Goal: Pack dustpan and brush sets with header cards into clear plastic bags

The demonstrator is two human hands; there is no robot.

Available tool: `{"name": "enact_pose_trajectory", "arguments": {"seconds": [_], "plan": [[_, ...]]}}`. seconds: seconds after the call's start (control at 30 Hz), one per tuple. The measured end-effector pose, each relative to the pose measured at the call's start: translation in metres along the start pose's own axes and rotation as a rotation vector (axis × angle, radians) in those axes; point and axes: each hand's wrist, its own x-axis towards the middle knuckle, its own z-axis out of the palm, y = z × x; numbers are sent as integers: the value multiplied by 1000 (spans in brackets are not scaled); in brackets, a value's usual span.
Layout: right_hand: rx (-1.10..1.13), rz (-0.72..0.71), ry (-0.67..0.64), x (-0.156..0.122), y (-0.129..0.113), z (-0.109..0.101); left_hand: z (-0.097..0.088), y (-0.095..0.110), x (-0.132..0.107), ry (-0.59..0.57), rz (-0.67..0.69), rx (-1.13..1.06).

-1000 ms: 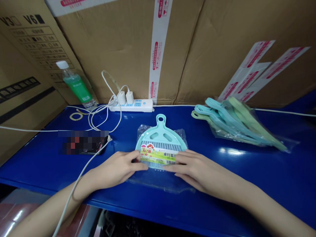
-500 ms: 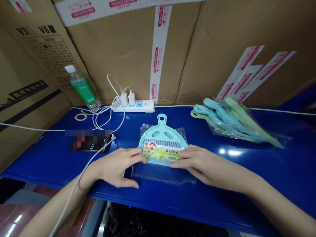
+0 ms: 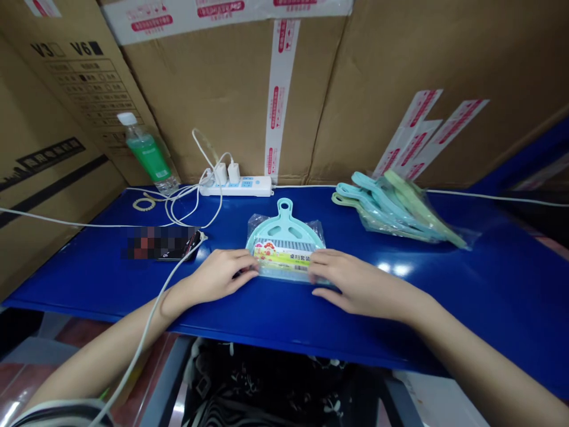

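Note:
A light-blue dustpan (image 3: 291, 228) with a grey-bristled brush lies on the blue table in a clear plastic bag, its looped handle pointing away from me. A printed card (image 3: 280, 256) with mushrooms and a yellow-green band covers the brush. At the near left corner of the bag, my left hand (image 3: 224, 273) is closed with thumb and fingers together on the edge. My right hand (image 3: 355, 281) curls its fingers over the right end of the set, hiding part of the card; its thumb sits lower, near the front edge.
More bagged dustpan sets (image 3: 395, 207), blue and green, lie at the back right. A white power strip (image 3: 240, 186) with tangled cables, a green-labelled bottle (image 3: 151, 155), a coil ring (image 3: 144, 204) and a phone (image 3: 178, 246) are left. One cable crosses my left forearm. Cardboard (image 3: 213, 95) stands behind.
The clear bag flap that lay in front of the dustpan no longer shows there. My left thumb has closed up towards the fingers, and my right thumb now shows below the right fingers.

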Motion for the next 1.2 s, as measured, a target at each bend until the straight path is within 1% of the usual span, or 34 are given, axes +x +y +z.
{"name": "enact_pose_trajectory", "arguments": {"seconds": [0.1,0.2,0.3,0.4,0.5,0.57,0.63,0.73,0.8,0.93,1.03,1.2], "plan": [[30,26,60,2,3,5,1,1,2,70,-38,-19],[120,85,93,3,8,8,2,-1,4,113,-33,-8],[202,140,101,4,11,11,3,-3,6,106,-25,-53],[216,192,114,4,11,12,2,-3,8,99,-62,-83],[239,242,128,3,8,11,0,0,9,63,-91,-93],[283,244,126,3,7,11,-2,2,8,43,-93,-126],[291,218,143,2,6,12,-2,3,7,45,-94,-158],[170,191,234,3,8,15,2,3,6,91,-127,-195],[120,202,267,3,11,17,4,2,7,118,-151,-231],[182,227,250,5,15,20,8,3,7,130,-175,-275],[199,236,263,6,15,21,10,4,8,142,-199,-287],[208,235,250,8,14,23,17,1,9,201,-209,-268]]}}
